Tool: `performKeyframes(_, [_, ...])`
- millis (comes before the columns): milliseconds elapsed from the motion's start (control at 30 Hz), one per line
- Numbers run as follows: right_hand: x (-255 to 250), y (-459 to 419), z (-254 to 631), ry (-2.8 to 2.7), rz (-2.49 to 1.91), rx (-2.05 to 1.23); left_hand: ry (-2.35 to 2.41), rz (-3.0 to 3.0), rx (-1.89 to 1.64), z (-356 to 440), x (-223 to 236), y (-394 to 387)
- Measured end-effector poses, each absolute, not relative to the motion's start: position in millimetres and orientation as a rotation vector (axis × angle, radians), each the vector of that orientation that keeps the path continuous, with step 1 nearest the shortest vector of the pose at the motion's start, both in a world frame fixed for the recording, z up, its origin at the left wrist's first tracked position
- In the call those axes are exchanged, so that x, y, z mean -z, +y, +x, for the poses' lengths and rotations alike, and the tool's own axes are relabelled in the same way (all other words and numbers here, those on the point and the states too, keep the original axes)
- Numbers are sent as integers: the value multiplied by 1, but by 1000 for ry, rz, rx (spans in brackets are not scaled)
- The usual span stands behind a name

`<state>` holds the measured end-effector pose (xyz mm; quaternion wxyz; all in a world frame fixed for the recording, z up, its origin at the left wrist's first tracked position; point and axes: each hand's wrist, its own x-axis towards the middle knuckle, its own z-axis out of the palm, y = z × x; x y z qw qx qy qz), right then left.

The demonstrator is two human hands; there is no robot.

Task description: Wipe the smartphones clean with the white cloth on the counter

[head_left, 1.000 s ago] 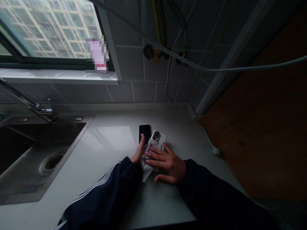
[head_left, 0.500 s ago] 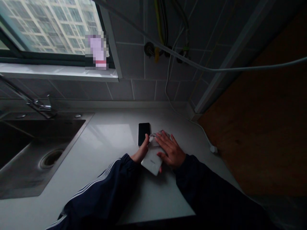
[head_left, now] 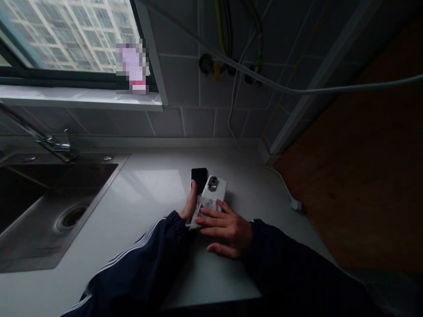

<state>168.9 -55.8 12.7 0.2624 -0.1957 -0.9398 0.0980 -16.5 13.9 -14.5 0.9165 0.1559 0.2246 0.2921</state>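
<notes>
**The white phone half-wrapped in cloth, right beside my black one**

A white smartphone (head_left: 216, 187) lies back up and tilted, its round grey camera housing at the far end, its upper edge just beside a slim black smartphone (head_left: 199, 179). That black phone lies flat and nearly straight, its dark glass facing up and unlit. A crumpled white cloth (head_left: 205, 207) covers the white phone's near end, bunched just below the black phone's near edge, with a corner poking out.
</notes>
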Motion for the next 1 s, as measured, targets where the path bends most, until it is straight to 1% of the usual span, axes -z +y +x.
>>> performKeyframes(267, [-3, -39, 182, -2384, -471, -263, 360, 314, -589, -12, 5, 15])
performKeyframes(467, [-3, -30, 194, -2366, -705, -215, 391, 221, -677, -11, 11, 13])
performKeyframes(633, [-1, -19, 202, -2306, -990, -77, 397, 380, -473, -13, 10, 12])
performKeyframes(733, [-1, -16, 204, -2283, -1138, -71, 383, 479, -471, -10, 9, 9])
performKeyframes(900, [-1, -17, 203, -2223, -1224, -73, 283, 645, -331, -7, 6, 2])
performKeyframes(1000, [0, -18, 202, -2239, -1193, -72, 372, 698, -386, -8, 3, 1])
